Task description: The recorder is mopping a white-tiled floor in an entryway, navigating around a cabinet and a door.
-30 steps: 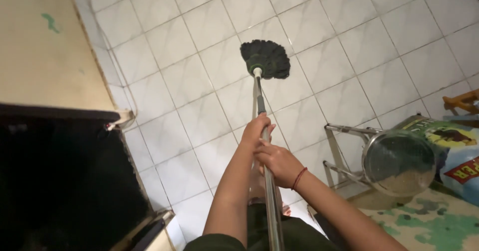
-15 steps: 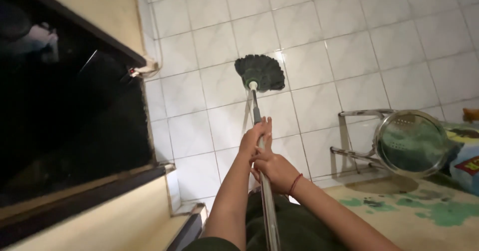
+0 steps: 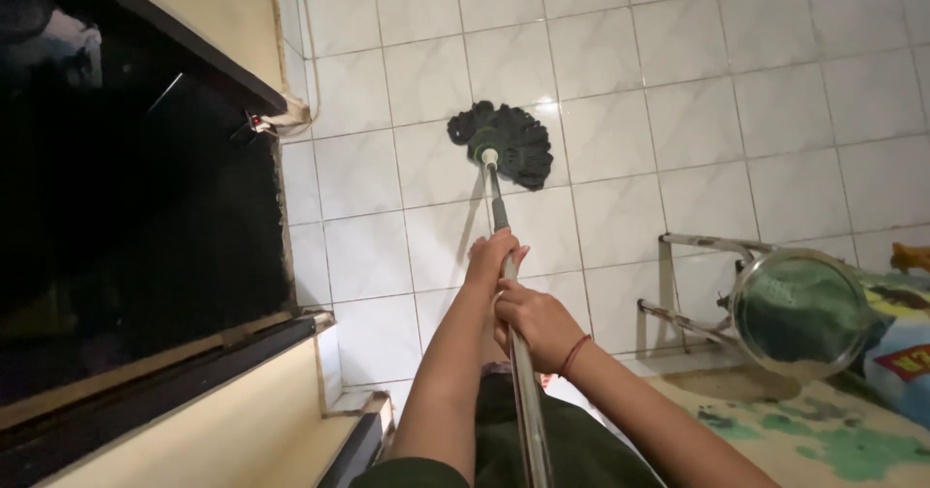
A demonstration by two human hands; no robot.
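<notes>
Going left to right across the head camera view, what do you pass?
Dark cabinet opening → mop head on the white tile floor → round metal stool → blue bag at the right edge.

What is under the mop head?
Under the mop head lies the white tiled floor; tiles and grout lines show all around it. The patch directly beneath is covered by the dark strands, so its state cannot be seen.
</notes>
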